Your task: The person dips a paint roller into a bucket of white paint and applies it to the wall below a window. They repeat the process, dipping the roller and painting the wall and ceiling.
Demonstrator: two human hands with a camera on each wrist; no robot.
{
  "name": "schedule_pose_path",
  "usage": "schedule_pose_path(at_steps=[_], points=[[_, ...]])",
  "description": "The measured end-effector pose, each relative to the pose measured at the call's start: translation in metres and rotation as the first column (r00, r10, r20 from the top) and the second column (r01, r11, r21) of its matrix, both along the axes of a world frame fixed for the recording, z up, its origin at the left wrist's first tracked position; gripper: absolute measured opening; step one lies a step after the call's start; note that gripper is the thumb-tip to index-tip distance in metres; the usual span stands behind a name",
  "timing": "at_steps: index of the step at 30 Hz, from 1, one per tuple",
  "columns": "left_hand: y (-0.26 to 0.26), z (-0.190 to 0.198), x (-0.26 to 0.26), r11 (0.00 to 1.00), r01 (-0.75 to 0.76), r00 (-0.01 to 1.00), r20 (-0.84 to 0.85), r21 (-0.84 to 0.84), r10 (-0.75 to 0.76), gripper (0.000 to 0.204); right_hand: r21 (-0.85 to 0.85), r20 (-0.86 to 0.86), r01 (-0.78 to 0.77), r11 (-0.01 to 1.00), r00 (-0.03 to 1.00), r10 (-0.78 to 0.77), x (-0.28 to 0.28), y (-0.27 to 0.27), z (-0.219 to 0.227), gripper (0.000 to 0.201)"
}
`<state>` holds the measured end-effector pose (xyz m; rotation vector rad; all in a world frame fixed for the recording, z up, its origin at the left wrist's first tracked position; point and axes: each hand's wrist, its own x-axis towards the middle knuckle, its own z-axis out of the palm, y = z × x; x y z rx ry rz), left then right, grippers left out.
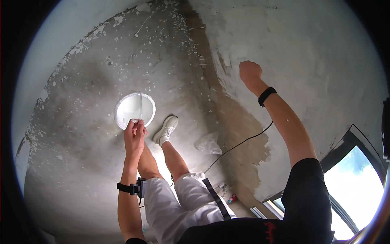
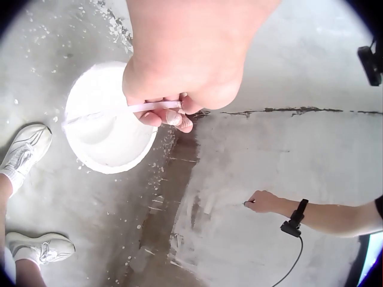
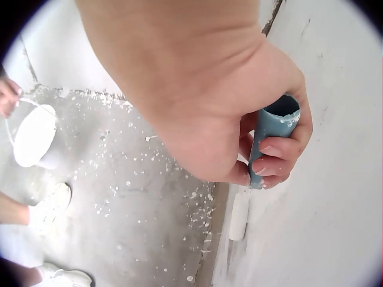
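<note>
My left hand (image 1: 134,137) grips the pale handle (image 2: 157,106) of a white bucket (image 1: 152,110) with its fingers curled round it. White material shows inside the bucket, below that hand in the head view. Raised at the wall, my right hand (image 1: 250,73) holds a paint roller by its hollow blue handle (image 3: 273,131), fingers wrapped about it. Beyond the fingers, the white roller sleeve (image 3: 239,216) lies close along the wall in the right wrist view. In the head view the roller is hidden behind the hand.
A grey wall (image 1: 300,53) with a bare brown strip (image 1: 239,126) along its foot rises on the right. White spatters dot the concrete floor (image 1: 89,150). A black cable (image 1: 239,144) runs from the right wrist, a plastic bag (image 1: 208,143) lies near the shoe (image 1: 166,129), and a window (image 1: 353,183) stands lower right.
</note>
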<state>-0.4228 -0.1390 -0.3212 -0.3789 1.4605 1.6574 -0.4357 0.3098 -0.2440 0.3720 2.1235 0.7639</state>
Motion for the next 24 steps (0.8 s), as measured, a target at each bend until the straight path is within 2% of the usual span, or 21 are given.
schedule_pose_path(at_steps=[4, 7, 9, 11, 13, 16, 20, 24], points=[[-0.004, -0.004, -0.004, 0.999, -0.023, 1.000, -0.009, -0.028, 0.022, 0.013, -0.031, -0.030, 0.000, 1.000, 1.000, -0.001, 0.006, 0.006, -0.035, 0.014], [-0.005, -0.004, -0.007, 0.998, -0.031, 1.000, 0.002, -0.047, 0.031, 0.013, -0.047, -0.051, 0.039, 0.998, 0.998, -0.042, 0.020, 0.013, -0.042, 0.015], [-0.002, -0.006, -0.010, 0.998, -0.025, 0.999, -0.025, -0.061, 0.024, 0.013, -0.031, -0.133, 0.062, 0.998, 0.989, -0.066, 0.032, 0.014, -0.051, 0.015], [-0.005, -0.006, -0.010, 0.996, -0.009, 0.999, -0.044, -0.089, 0.005, 0.013, -0.042, -0.104, 0.088, 0.995, 0.990, -0.092, 0.036, 0.018, -0.044, 0.014], [-0.006, -0.006, -0.010, 0.996, -0.018, 0.999, -0.050, -0.084, 0.014, 0.013, -0.046, -0.076, 0.121, 0.992, 0.989, -0.125, 0.043, 0.026, -0.024, 0.016], [-0.001, -0.005, -0.016, 0.997, -0.024, 0.998, -0.065, -0.072, 0.020, 0.013, 0.022, -0.113, 0.072, 0.997, 0.991, -0.069, 0.057, 0.040, 0.024, 0.021], [0.000, -0.004, -0.021, 0.997, 0.015, 0.996, -0.087, -0.079, -0.022, 0.012, 0.127, -0.113, 0.087, 0.988, 0.991, -0.073, 0.083, 0.017, 0.099, 0.025], [0.007, 0.000, -0.019, 0.998, 0.028, 0.998, -0.052, -0.056, -0.031, 0.012, 0.185, -0.161, 0.110, 0.977, 0.984, -0.080, 0.097, 0.008, 0.136, 0.029]])
